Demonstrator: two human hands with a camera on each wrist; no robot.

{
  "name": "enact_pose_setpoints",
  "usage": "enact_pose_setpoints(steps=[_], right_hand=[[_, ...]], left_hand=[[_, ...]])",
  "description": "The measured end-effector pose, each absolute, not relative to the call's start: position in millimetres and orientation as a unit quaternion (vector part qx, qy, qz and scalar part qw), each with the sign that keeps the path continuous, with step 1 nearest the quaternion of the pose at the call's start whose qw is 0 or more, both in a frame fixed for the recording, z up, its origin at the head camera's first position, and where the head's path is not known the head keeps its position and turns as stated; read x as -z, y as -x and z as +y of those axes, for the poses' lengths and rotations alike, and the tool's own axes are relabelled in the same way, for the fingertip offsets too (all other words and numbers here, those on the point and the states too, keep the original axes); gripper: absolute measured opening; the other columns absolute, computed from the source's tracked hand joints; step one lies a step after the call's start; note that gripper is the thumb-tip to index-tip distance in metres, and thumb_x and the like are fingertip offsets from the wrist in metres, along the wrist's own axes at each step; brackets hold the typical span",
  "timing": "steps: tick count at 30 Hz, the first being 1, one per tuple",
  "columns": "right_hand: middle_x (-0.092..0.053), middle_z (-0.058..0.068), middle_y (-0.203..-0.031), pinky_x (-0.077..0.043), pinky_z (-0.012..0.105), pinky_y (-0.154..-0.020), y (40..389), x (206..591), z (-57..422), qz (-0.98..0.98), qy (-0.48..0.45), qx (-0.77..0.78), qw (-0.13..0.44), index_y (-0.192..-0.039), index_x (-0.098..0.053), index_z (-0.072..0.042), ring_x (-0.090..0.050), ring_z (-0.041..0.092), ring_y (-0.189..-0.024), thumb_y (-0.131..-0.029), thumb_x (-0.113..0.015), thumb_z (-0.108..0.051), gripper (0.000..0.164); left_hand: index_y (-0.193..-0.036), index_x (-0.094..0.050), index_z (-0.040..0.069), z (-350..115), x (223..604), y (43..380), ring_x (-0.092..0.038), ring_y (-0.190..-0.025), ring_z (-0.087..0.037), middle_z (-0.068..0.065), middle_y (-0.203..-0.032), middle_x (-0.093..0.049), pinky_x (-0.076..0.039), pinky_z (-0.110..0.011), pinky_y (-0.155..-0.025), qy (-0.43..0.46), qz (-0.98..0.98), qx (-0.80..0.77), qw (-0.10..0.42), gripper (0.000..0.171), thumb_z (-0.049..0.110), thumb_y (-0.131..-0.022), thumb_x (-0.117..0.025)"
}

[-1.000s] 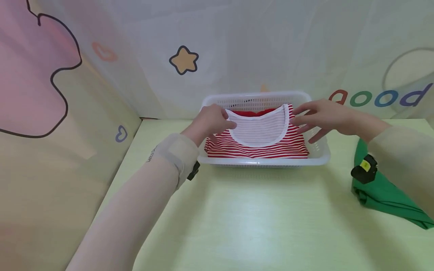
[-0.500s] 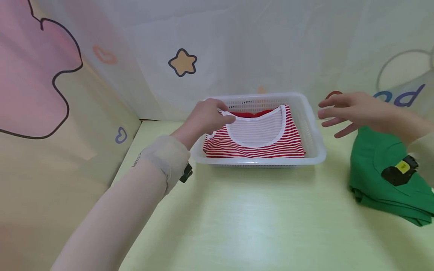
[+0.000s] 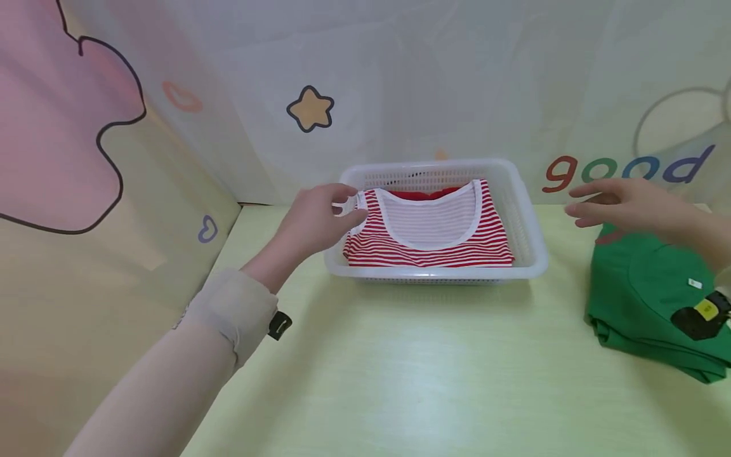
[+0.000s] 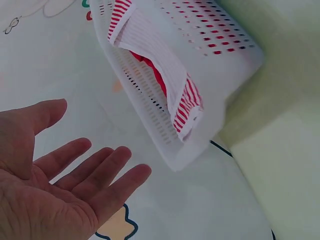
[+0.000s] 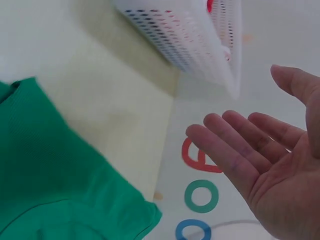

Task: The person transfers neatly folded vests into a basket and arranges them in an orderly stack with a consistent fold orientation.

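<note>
A folded red-and-white striped shirt (image 3: 428, 251) with a white neckline lies in a white plastic basket (image 3: 537, 254). Behind its collar shows a bit of red cloth (image 3: 408, 195) in the same basket. My left hand (image 3: 316, 219) hovers at the basket's left end with relaxed, spread fingers; in the left wrist view its palm holds nothing. To the right of the basket, my right hand (image 3: 628, 206) hangs in the air, fingers extended, its palm bare in the right wrist view. Below the right hand sits a folded green garment (image 3: 651, 292) with a small white label.
The basket stands on a pale green table (image 3: 422, 368) against a printed cloth backdrop (image 3: 428, 82) with a star and coloured letters. A second backdrop panel (image 3: 114, 304) rises along the table's left side. Black devices are strapped to both wrists.
My right hand has moved away from the shirt, out to the right over the green garment. My left hand has drawn back to the left from the collar. The shirt stays in the basket.
</note>
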State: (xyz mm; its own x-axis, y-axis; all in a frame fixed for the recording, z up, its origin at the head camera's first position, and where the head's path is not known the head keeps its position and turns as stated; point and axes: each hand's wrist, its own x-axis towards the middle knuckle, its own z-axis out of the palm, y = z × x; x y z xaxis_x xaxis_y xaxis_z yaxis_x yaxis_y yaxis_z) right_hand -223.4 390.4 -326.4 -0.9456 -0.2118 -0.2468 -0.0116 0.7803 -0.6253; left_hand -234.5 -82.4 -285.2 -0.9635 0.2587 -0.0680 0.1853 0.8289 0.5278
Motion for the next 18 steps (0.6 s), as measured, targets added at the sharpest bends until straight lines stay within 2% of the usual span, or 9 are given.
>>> enact_pose_setpoints(steps=[5,10,14,18], right_hand=[[-0.061,0.038,-0.138,-0.066,0.046,-0.076,215,344,401,0.942,0.055,0.299,0.14,-0.153,-0.043,0.011,-0.075,0.041,-0.106,-0.109,-0.063,-0.041,0.071],[-0.054,0.044,-0.142,-0.066,0.05,-0.078,209,357,411,0.951,0.033,0.271,0.142,-0.152,-0.04,0.015,-0.075,0.046,-0.104,-0.109,-0.059,-0.049,0.08],[-0.052,0.045,-0.142,-0.064,0.057,-0.08,207,364,420,0.961,0.022,0.235,0.142,-0.151,-0.038,0.018,-0.076,0.045,-0.096,-0.109,-0.057,-0.052,0.084],[-0.052,0.044,-0.143,-0.054,0.07,-0.091,204,376,429,0.975,0.027,0.183,0.125,-0.151,-0.039,0.017,-0.066,0.058,-0.112,-0.107,-0.057,-0.055,0.086]], left_hand=[[-0.154,-0.058,0.016,-107,297,214,-0.063,-0.135,-0.028,-0.004,-0.155,-0.059,-0.056,-0.047,-0.105,-0.11,0.947,-0.297,0.048,0.056,0.039,-0.104,-0.07],[-0.155,-0.057,0.019,-137,314,197,-0.063,-0.137,-0.03,-0.006,-0.155,-0.059,-0.057,-0.051,-0.103,-0.075,0.943,-0.321,0.042,0.057,0.04,-0.104,-0.071],[-0.155,-0.057,0.016,-159,329,185,-0.063,-0.137,-0.033,-0.009,-0.157,-0.058,-0.057,-0.053,-0.104,-0.063,0.943,-0.325,0.042,0.057,0.037,-0.104,-0.07],[-0.156,-0.056,0.014,-175,341,171,-0.063,-0.136,-0.036,-0.011,-0.158,-0.056,-0.055,-0.056,-0.106,-0.059,0.948,-0.311,0.039,0.058,0.036,-0.105,-0.07]])
